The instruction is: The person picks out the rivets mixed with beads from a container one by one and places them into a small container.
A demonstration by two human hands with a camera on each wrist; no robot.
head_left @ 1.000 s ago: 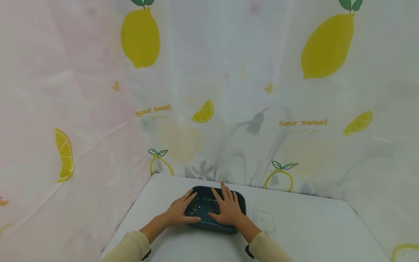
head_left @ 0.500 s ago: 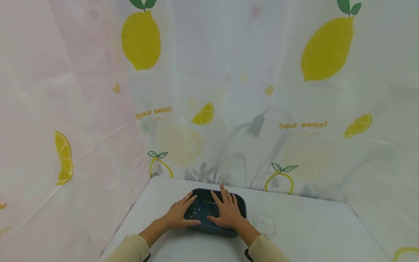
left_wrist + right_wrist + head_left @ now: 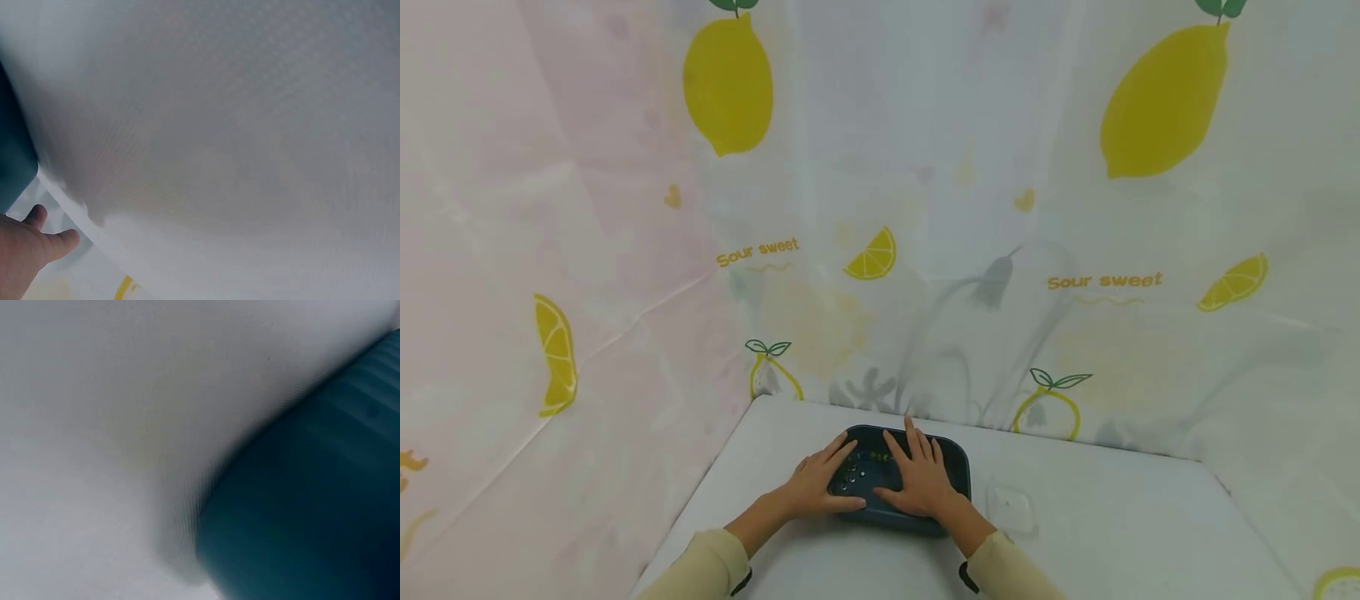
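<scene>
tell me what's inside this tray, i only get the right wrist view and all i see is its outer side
Observer: Small shiny pieces show toward the left side of the tray.
Operator: ok, what's above it
Observer: The left hand and right hand both reach over it.
Operator: and off to its right
Observer: A clear, squarish item lies on the table there.

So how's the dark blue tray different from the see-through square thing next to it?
The dark blue tray is deeply coloured, while the see-through square thing is so clear it almost blends in. The tray is bigger; the square thing is smaller. The left hand and right hand are at the tray, but neither is at the square thing. Both sit on the white table.
</scene>
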